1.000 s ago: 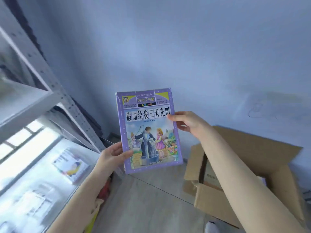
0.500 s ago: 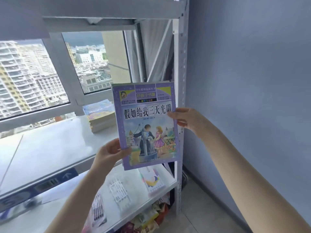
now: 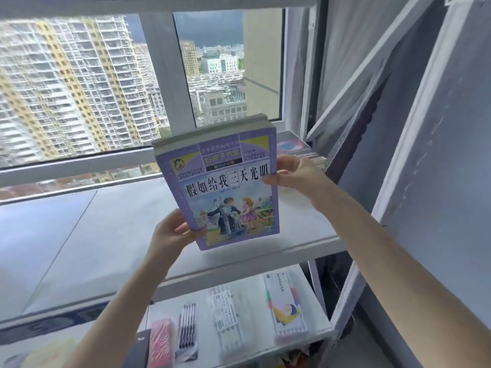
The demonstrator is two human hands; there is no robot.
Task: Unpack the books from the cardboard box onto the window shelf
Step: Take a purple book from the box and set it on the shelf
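Two hands are holding one purple book [image 3: 228, 187] upright over the window shelf [image 3: 106, 235]: the left hand [image 3: 172, 232] is pinching its lower-left corner, the right hand [image 3: 295, 173] gripping its right edge. One stack of books [image 3: 295, 147] is lying behind it.

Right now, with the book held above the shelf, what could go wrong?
The purple book is pinched only at its edges by the left hand and right hand, so it might slip. The stack of books lies just behind the right hand; setting down there could knock it askew.
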